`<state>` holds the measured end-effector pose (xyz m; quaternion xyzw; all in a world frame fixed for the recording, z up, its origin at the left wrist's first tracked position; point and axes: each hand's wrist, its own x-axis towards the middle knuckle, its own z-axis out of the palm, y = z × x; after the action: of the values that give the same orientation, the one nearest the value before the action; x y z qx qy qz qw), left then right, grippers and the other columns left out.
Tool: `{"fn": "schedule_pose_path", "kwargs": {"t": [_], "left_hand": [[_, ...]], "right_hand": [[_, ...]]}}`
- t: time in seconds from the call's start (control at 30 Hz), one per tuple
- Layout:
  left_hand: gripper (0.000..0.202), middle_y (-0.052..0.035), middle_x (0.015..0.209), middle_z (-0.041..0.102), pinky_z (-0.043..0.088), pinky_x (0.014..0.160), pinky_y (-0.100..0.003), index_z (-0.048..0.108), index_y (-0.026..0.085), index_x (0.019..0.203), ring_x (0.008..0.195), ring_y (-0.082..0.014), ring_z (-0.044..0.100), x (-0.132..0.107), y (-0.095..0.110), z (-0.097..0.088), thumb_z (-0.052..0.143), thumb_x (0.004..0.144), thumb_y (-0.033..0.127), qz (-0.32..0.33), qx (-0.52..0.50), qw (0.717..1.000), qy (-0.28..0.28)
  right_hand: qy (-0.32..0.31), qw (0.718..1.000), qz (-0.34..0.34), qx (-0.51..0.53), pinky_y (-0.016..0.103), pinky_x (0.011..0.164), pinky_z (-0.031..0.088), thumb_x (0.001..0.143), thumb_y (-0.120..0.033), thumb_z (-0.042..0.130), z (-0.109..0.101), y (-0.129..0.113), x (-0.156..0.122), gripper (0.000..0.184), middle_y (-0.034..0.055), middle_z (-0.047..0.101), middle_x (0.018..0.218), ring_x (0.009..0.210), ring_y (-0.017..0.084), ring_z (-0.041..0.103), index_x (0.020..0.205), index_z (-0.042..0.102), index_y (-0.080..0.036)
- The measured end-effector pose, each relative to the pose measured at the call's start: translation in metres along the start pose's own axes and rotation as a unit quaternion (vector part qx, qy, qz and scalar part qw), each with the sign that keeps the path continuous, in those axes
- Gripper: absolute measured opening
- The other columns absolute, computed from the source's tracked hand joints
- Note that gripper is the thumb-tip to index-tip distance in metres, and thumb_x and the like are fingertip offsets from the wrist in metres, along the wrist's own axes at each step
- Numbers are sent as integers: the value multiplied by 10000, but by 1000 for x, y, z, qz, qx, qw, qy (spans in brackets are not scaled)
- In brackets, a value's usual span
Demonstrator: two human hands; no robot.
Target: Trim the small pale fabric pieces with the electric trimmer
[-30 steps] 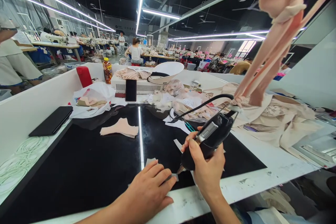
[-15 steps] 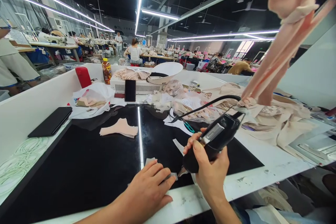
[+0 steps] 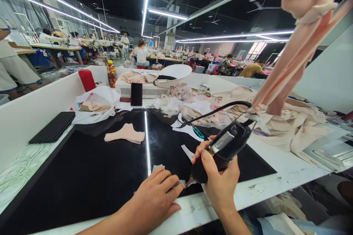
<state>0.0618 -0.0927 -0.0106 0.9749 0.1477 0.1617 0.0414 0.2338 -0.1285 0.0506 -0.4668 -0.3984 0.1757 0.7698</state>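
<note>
My right hand (image 3: 222,178) is wrapped round a black handheld electric cutter (image 3: 227,143), tilted with its working end down near the front of the black mat (image 3: 91,176). Flat on the mat, my left hand (image 3: 156,194) presses with outstretched fingers on a small grey-white piece (image 3: 157,167), mostly hidden beneath it. The cutter's tip is close beside those fingertips; whether it touches the piece I cannot tell. Peach fabric strips (image 3: 292,66) hang from above to the cutter's rear end. A stack of peach cut fabric (image 3: 125,134) lies farther back on the mat.
Teal thread snips (image 3: 198,133) and white pattern pieces (image 3: 188,151) lie behind the cutter. A black cord (image 3: 217,110) arches behind it. A phone (image 3: 136,94), a plastic bag (image 3: 96,104) and bagged fabric pieces (image 3: 206,112) line the back. Beige fabric (image 3: 298,125) heaps at right.
The cutter and my right hand have shifted very slightly left. My left hand stays pressed on the piece in nearly the same place.
</note>
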Motion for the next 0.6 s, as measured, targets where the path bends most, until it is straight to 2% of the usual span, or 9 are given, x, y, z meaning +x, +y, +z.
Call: {"fn": "schedule_pose_path", "kwargs": {"t": [0.17, 0.3, 0.43, 0.6], "left_hand": [[477, -40, 1285, 634, 393, 1150, -460, 536, 196, 1359, 1155, -264, 579, -1, 0, 2, 704, 959, 395, 3, 3, 1000, 18], [469, -39, 1276, 643, 417, 1133, -466, 547, 200, 1352, 1150, -262, 589, -1, -1, 2, 713, 953, 381, 3, 0, 1000, 27], [450, -43, 1265, 657, 427, 1137, -470, 565, 206, 1337, 1157, -258, 600, 0, -1, -2, 719, 950, 374, 2, -11, 1000, 27], [472, -49, 1300, 658, 417, 1164, -508, 556, 208, 1361, 1186, -261, 610, 2, 0, -11, 735, 941, 327, -8, -39, 999, 10]], "right_hand": [[-6, 1000, 5, -17, 311, 589, 552, 885, -306, 746, 0, 1, -2, 270, -24, 665, 814, 597, 142, 641, 1090, 578, -259], [-10, 1000, -6, -15, 288, 571, 536, 886, -305, 750, 0, 0, 1, 206, -37, 662, 791, 582, 128, 626, 987, 579, -252], [-5, 1000, -24, -6, 281, 548, 538, 874, -309, 761, 0, -7, 5, 238, -39, 671, 821, 575, 129, 631, 988, 558, -258], [-30, 992, -30, -117, 312, 673, 567, 848, -348, 778, -4, -20, 6, 289, -22, 695, 868, 660, 156, 666, 1047, 592, -256]]}}
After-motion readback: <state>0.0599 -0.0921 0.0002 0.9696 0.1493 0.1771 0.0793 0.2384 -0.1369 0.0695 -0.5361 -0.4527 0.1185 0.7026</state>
